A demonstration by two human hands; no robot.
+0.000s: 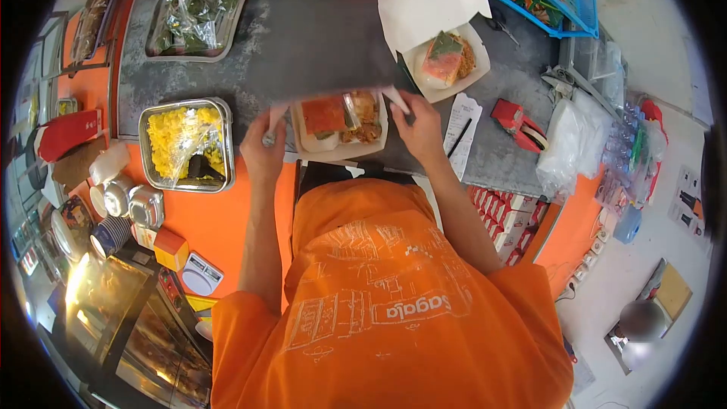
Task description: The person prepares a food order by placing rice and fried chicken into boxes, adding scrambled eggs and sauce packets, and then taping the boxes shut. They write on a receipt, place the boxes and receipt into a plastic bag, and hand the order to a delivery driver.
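Note:
A paper food box (338, 153) stands open at the counter's front edge, right before my body. Inside it lie a red-and-green wrapped packet (323, 115) and fried chicken pieces (365, 130), with some clear plastic between them. My left hand (265, 148) pinches a white flap at the box's left side. On the right side, my right hand (419, 130) has its fingers closed on the other white flap. A dark, blurred panel rises behind the box between the flaps; it looks like the lid, but its outline is smeared.
A second open box (434, 15) with similar food stands behind right. A receipt with a pen (460, 136) and a red tape dispenser (520, 125) lie right. Trays of yellow food (227, 151) and green-wrapped packets (244, 19) are left; a blue basket (589, 11) is far right.

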